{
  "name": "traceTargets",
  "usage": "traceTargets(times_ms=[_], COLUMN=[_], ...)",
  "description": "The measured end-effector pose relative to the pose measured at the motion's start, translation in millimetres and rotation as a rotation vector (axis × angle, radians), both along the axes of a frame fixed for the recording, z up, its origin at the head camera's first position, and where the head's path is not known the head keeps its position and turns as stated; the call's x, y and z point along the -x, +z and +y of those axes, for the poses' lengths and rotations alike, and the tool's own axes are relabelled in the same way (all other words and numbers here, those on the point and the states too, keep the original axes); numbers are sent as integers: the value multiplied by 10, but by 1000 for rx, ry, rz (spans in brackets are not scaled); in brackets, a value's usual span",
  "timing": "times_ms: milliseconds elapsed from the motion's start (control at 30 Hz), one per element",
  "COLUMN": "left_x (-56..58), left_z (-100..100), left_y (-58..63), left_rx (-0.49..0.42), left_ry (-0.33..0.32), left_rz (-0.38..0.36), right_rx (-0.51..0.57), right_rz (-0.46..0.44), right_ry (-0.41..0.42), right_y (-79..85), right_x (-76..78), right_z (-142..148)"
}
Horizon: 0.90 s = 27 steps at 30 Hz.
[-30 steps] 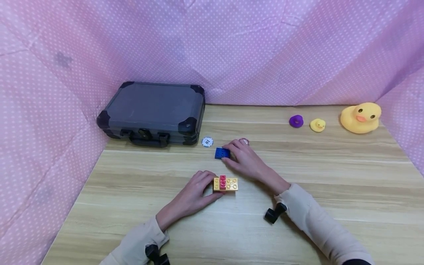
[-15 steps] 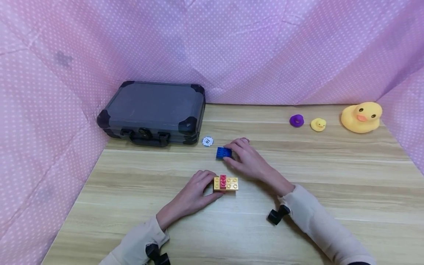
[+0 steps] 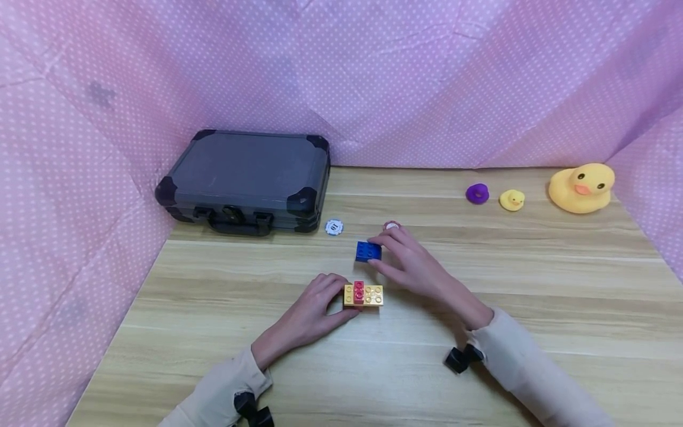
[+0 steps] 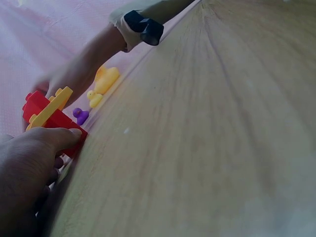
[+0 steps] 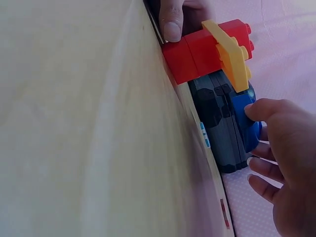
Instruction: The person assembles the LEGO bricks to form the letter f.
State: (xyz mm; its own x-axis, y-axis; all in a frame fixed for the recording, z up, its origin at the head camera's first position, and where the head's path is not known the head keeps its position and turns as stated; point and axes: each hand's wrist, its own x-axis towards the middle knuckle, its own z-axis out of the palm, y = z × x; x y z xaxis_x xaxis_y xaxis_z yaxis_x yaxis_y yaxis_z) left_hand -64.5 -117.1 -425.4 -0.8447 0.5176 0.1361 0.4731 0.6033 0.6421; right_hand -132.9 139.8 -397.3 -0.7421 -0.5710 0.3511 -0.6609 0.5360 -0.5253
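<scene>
In the head view my left hand [image 3: 315, 308] grips the lower part of a toy-brick stack by its left side. The stack has red bricks [image 5: 190, 57] at the bottom, a yellow brick plate [image 3: 374, 295] lying across them, and a red brick [image 3: 359, 292] on top, left of the plate's middle. Just behind the stack, my right hand [image 3: 413, 264] pinches a blue brick [image 3: 367, 251] between thumb and fingers, studs up. In the right wrist view the blue brick [image 5: 246, 121] is off the table, close to the end of the yellow plate.
A grey case [image 3: 248, 169] with black corners lies at the back left. Beside it is a white chip [image 3: 334, 227], and a red-rimmed chip [image 3: 392, 225] shows behind my right fingers. Purple [image 3: 477, 194], small yellow [image 3: 512, 200] and large yellow ducks [image 3: 581, 188] stand at the back right.
My right hand has brought the blue brick to the right and a little nearer to me, uncovering more of the red-rimmed chip. My left hand and the stack have stayed in place.
</scene>
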Motion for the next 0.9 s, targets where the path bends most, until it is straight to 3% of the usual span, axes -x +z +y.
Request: traceTargets(times_ms=[500, 900], left_x=[0, 1], left_z=[3, 0], left_y=[-14, -14], left_rx=[-13, -16], left_ry=[-3, 0], left_rz=[7, -12], right_rx=[51, 51], right_rz=[92, 69], right_ry=[50, 54], right_y=[60, 160], right_x=[-108, -254], right_z=[67, 101])
